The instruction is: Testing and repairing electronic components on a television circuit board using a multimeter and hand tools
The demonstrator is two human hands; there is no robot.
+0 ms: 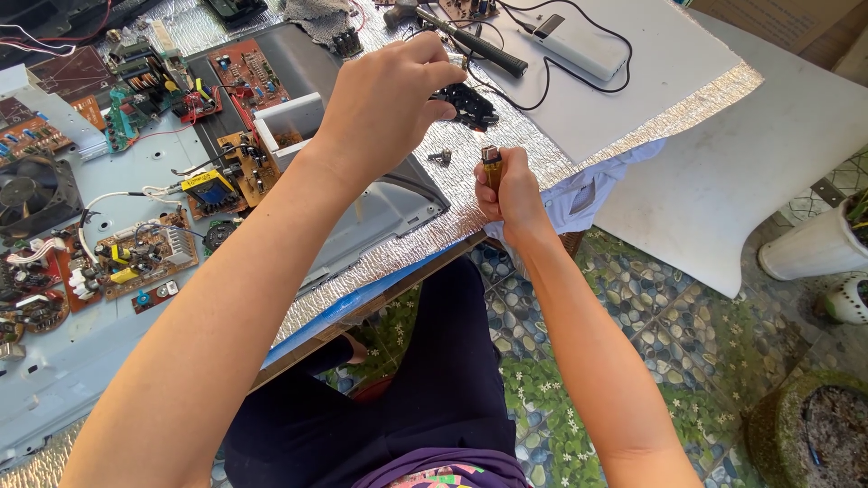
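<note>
Overhead, left hand [384, 104] pinching a black part [466, 104], right hand [511, 190] closed around a lighter [491, 165], above the foil-covered table [470, 212].

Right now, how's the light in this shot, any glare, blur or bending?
Head view: hard daylight, with glare on the foil sheet and the white board; the left hand and right hand are sharp, without motion blur; the wide lens bows the forearms and table edge.

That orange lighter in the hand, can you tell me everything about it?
The lighter is small, with a see-through orange body and a shiny metal top. It stands upright, gripped in the right hand, whose fingers hide its lower part. It is held above the silvery foil sheet, just below the black part in the left hand.
</note>
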